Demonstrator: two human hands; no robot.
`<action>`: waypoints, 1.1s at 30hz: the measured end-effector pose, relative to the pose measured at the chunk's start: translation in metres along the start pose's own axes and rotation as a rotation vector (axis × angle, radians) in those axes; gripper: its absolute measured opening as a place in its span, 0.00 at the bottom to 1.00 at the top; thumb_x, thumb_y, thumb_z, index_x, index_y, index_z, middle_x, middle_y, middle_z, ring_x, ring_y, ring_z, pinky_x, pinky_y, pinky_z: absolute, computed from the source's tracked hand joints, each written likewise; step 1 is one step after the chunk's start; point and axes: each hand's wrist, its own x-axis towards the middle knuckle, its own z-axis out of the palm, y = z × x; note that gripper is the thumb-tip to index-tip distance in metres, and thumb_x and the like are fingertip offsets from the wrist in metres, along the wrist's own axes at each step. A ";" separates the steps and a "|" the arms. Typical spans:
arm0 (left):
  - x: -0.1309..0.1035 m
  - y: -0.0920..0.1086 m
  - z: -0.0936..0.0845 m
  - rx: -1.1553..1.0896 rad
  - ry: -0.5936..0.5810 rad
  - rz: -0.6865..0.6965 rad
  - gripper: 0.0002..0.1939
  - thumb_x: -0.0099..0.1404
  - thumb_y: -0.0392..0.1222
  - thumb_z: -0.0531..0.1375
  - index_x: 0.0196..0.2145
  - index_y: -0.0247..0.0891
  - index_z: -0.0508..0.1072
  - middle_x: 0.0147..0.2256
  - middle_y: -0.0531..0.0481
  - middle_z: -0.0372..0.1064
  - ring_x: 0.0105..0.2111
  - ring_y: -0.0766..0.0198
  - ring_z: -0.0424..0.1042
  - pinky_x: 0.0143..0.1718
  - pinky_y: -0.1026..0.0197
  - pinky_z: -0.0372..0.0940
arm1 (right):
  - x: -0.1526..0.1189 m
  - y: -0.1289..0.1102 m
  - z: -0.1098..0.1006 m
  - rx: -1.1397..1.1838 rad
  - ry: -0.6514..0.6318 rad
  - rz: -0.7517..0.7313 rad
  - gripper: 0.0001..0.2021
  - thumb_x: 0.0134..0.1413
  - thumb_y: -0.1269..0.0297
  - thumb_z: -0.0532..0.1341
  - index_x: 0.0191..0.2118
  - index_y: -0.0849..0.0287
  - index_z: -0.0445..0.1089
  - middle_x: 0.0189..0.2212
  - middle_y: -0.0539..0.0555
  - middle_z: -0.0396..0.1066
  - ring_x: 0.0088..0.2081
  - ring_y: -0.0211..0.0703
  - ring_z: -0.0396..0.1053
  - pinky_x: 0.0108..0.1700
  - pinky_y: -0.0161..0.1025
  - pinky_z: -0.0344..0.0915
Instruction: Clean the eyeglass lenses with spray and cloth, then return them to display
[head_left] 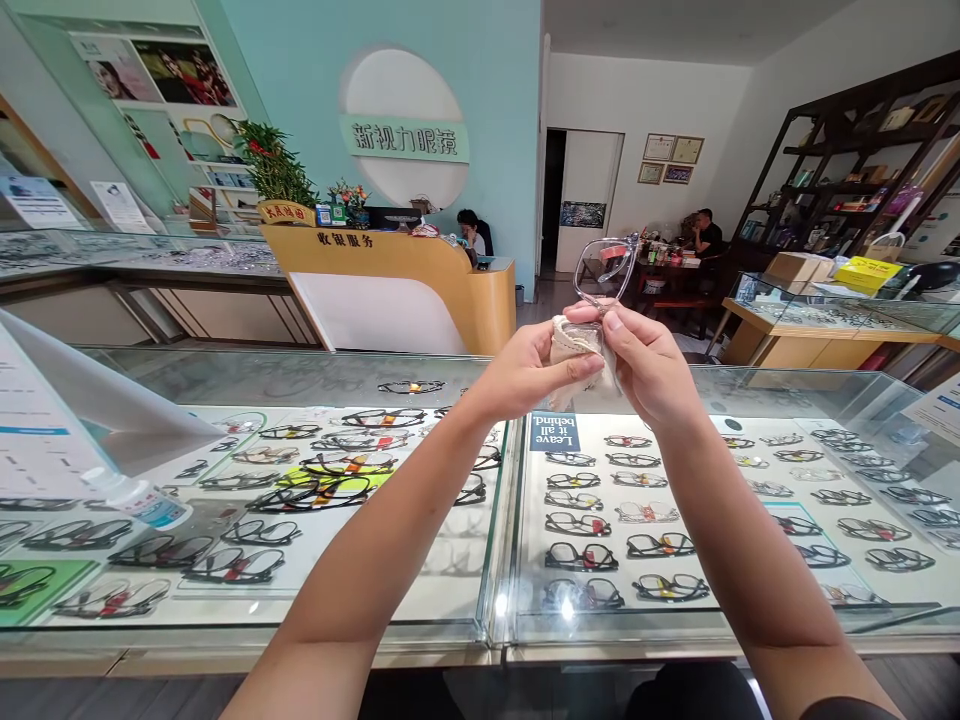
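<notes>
Above the glass counter, both my hands hold one pair of eyeglasses (604, 270) with a thin, clear-looking frame. It is turned on end, with one lens pointing up and a red label showing there. My left hand (529, 372) is closed around a bunched beige cloth (576, 342), which wraps the lower part of the glasses. My right hand (651, 362) pinches the frame near its middle, thumb and fingers close to the cloth. Cloth and fingers hide the lower lens.
Under me, the glass display case (510, 600) contains rows of glasses. On its left side stand a white bottle (142, 498) and a white sign (45, 420). Beyond are a wooden reception desk (397, 290), a seated person (474, 235) behind it, and another person (706, 235) at a table.
</notes>
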 end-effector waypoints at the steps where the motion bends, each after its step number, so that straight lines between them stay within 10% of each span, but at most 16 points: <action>1: 0.001 -0.001 0.003 0.006 0.029 0.003 0.23 0.66 0.57 0.73 0.49 0.38 0.80 0.37 0.48 0.75 0.35 0.64 0.72 0.38 0.61 0.68 | 0.000 0.000 0.000 -0.003 -0.003 -0.017 0.15 0.69 0.44 0.66 0.49 0.43 0.86 0.58 0.51 0.77 0.66 0.51 0.69 0.72 0.52 0.65; 10: 0.007 -0.005 0.012 0.022 0.166 0.060 0.31 0.69 0.70 0.65 0.48 0.37 0.83 0.35 0.49 0.74 0.33 0.65 0.68 0.36 0.61 0.64 | 0.001 -0.002 0.000 -0.018 -0.037 -0.028 0.16 0.70 0.44 0.66 0.52 0.42 0.85 0.58 0.52 0.77 0.67 0.51 0.69 0.74 0.54 0.63; 22: 0.001 0.000 -0.005 -0.040 -0.060 -0.012 0.24 0.68 0.61 0.71 0.51 0.40 0.79 0.40 0.47 0.76 0.38 0.62 0.73 0.42 0.59 0.69 | 0.000 -0.003 -0.001 -0.007 -0.010 0.013 0.14 0.70 0.45 0.65 0.49 0.43 0.86 0.56 0.51 0.78 0.58 0.49 0.75 0.68 0.52 0.68; 33: 0.009 -0.009 0.026 -0.104 0.267 0.081 0.30 0.68 0.68 0.68 0.50 0.38 0.79 0.36 0.49 0.74 0.34 0.66 0.70 0.37 0.63 0.67 | 0.001 0.001 0.003 0.007 0.010 -0.007 0.15 0.70 0.46 0.66 0.52 0.44 0.85 0.56 0.52 0.78 0.59 0.48 0.74 0.67 0.49 0.69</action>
